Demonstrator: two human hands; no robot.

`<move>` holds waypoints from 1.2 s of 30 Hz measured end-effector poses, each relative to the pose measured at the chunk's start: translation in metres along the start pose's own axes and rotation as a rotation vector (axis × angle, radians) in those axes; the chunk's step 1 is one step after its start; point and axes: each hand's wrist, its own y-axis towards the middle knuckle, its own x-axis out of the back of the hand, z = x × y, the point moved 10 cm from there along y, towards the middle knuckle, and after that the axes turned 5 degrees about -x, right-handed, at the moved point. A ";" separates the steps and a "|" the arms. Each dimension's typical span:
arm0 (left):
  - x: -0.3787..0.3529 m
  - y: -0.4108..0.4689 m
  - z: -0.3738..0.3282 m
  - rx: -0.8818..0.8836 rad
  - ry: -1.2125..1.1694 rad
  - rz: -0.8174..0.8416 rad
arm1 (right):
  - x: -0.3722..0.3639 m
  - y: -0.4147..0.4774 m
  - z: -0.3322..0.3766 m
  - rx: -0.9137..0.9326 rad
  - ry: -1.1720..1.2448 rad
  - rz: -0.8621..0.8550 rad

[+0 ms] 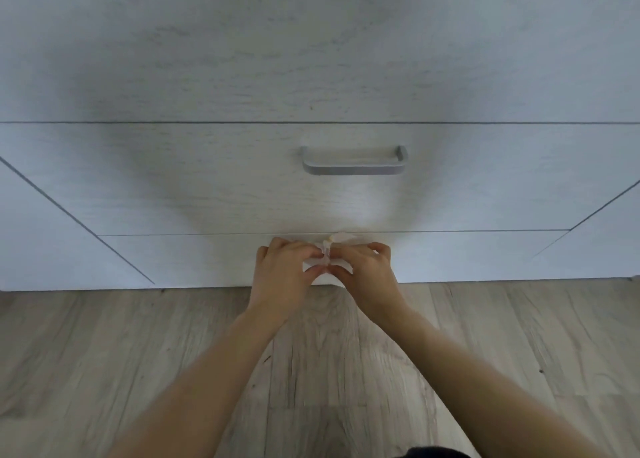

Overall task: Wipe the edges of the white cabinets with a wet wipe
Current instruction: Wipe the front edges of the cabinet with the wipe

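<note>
Both hands pinch wipe (327,262) — left hand (282,267), right hand (363,269) equally near; horizontal drawer edge (207,234) lies just above — unwiped.

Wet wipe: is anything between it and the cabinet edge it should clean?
Nothing visible does. The left hand and right hand pinch the wet wipe just below the drawer seam; the handle sits higher, out of the way.

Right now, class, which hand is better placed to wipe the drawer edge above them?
Probably right. Left hand and right hand both pinch the wet wipe, but its raised end lies over the right hand's fingers, by the drawer edge.
</note>
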 end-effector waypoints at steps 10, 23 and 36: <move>-0.011 0.006 -0.014 -0.047 0.028 0.066 | 0.003 0.000 -0.010 0.017 -0.092 -0.004; 0.012 0.014 -0.030 -0.206 -0.042 0.016 | 0.009 0.007 0.010 0.057 -0.089 -0.022; 0.162 0.000 -0.119 -0.324 -0.050 -0.176 | 0.142 0.003 0.120 0.132 -0.055 -0.037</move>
